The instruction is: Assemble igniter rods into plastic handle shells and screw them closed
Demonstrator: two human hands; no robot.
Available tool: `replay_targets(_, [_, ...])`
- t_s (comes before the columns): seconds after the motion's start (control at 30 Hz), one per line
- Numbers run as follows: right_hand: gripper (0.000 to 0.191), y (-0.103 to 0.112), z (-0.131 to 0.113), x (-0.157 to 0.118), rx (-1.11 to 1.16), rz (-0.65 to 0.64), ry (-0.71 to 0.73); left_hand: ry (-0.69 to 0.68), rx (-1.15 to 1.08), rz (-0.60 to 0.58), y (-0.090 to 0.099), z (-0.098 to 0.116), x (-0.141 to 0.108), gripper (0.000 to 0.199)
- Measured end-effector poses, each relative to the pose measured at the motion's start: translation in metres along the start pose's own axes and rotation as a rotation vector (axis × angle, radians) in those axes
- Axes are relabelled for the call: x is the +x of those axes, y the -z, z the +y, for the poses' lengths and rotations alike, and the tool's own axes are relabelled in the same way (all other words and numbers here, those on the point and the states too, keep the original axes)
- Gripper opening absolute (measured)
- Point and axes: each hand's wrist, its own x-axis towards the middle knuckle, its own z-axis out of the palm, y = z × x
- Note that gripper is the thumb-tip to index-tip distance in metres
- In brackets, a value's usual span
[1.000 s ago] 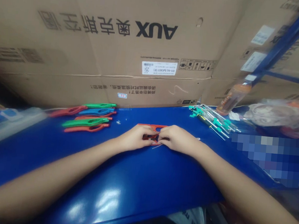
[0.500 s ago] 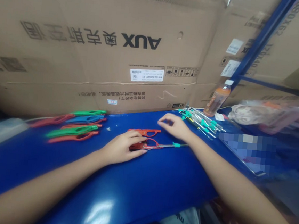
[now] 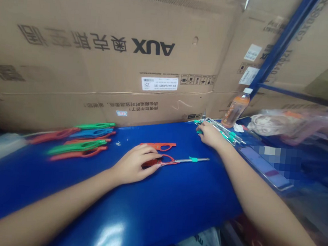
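a big cardboard box [image 3: 105,10], its print upside down, stands behind the blue table [image 3: 156,210]. on the table's left lies a group of red, green and blue handles [image 3: 75,150]. at the far right is a plastic bag [image 3: 293,124], with a phone [image 3: 263,166] lying flat nearer the person.

the person's left hand [image 3: 136,164] is narrowed around the near red handle [image 3: 168,158], fingers over it and thumb along its near side, holding it flat on the table near the middle. the right hand [image 3: 211,135] is at the near left end of the bundle of metal rods [image 3: 233,136], fingers curled and partly narrowed (whether they grip a rod, one cannot tell). an orange drink bottle [image 3: 235,108] stands upright behind the rods.

a second red handle [image 3: 162,146] lies just beyond the held one. a single metal rod [image 3: 202,159] points right from the held handle, with a small green clip [image 3: 193,159] on it.
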Motion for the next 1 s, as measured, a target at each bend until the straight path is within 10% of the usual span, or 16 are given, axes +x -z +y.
replay_targets(0.6, [0.021,0.003,-0.032,-0.006,0.82,-0.292,-0.232,0.01,-0.047,0.044,-0.001,-0.004,0.001,0.029])
replay_targets(1.0, [0.039,0.015,-0.029,-0.011,0.749,-0.296,-0.053,0.014,-0.058,0.029,-0.003,-0.006,0.001,0.028])
